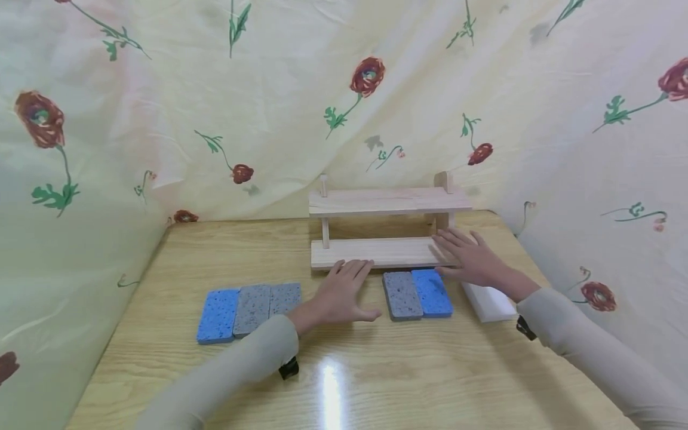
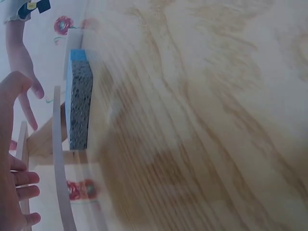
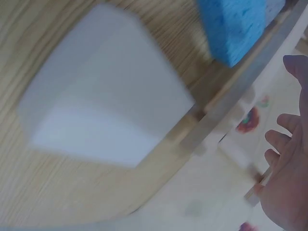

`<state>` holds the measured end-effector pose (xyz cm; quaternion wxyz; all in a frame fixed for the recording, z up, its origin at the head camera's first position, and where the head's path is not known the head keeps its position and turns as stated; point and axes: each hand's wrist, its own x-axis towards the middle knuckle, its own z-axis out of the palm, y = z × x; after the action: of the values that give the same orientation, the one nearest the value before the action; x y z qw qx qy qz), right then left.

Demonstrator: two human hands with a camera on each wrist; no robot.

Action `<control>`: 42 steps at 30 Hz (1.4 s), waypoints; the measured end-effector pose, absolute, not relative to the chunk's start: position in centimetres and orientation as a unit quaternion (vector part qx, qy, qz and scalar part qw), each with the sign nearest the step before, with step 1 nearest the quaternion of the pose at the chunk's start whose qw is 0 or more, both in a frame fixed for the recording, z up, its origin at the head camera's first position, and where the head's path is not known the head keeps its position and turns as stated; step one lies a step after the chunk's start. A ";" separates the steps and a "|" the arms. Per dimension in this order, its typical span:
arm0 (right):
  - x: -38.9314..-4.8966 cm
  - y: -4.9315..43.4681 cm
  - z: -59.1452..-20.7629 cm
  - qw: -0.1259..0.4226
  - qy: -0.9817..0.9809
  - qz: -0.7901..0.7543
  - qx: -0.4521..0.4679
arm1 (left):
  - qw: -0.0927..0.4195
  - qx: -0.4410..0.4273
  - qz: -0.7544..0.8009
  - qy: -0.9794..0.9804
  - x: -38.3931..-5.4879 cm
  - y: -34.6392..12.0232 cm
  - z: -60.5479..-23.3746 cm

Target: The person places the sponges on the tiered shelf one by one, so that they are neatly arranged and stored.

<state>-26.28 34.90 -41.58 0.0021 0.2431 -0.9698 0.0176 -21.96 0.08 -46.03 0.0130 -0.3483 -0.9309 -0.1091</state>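
Observation:
My left hand (image 1: 340,294) reaches over the table with fingers extended and thumb out to the right, its fingertips overlapping the front edge of a two-tier wooden shelf (image 1: 387,254). My right hand (image 1: 473,261) hovers palm down at the shelf's right end, fingers spread. Between the hands, a speckled grey sponge (image 1: 402,296) and a blue sponge (image 1: 432,292) lie side by side before the shelf. A white sponge-like block (image 3: 103,91) sits below the right hand, partly covered by it in the head view. Neither hand holds anything.
Left of my left hand lie a blue sponge (image 1: 217,316) and two grey sponges (image 1: 252,309) in a row, the rightmost partly behind the forearm. A flower-printed cloth (image 1: 290,107) hangs behind and beside the wooden table (image 1: 408,370).

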 end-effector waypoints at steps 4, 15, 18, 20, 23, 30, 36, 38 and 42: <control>-26.5 36.8 -41.5 0.000 -0.974 0.007 0.227 | 0.012 -0.357 -0.107 -0.928 -21.9 0.9 -46.3; -27.4 40.0 -42.4 -0.016 -0.976 0.025 0.214 | -0.005 -0.373 -0.108 -0.921 -22.2 3.2 -47.3; -27.8 40.5 -42.5 -0.017 -0.975 0.036 0.217 | -0.014 -0.371 -0.105 -0.922 -22.1 3.6 -47.3; -28.1 40.7 -42.6 -0.020 -0.975 0.043 0.218 | -0.018 -0.367 -0.102 -0.924 -22.1 3.8 -47.5; -28.5 41.1 -42.7 -0.030 -0.975 0.051 0.215 | -0.027 -0.360 -0.103 -0.927 -22.2 3.9 -47.7; -28.5 41.7 -43.0 -0.054 -0.974 0.061 0.209 | -0.052 -0.350 -0.118 -0.928 -22.5 4.1 -48.5; -28.4 41.8 -43.0 -0.046 -0.975 0.052 0.212 | -0.062 -0.349 -0.120 -0.927 -22.8 4.3 -48.8; -28.4 41.8 -43.0 -0.033 -0.974 0.045 0.219 | -0.063 -0.349 -0.119 -0.928 -22.9 4.3 -48.7; -28.2 41.8 -43.1 -0.008 -0.971 0.049 0.234 | -0.066 -0.347 -0.120 -0.928 -23.0 4.4 -48.7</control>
<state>-28.22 41.80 -43.15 -0.0083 0.2341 -0.9709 0.0492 -22.97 4.41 -48.66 -0.0664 -0.3470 -0.9277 -0.1205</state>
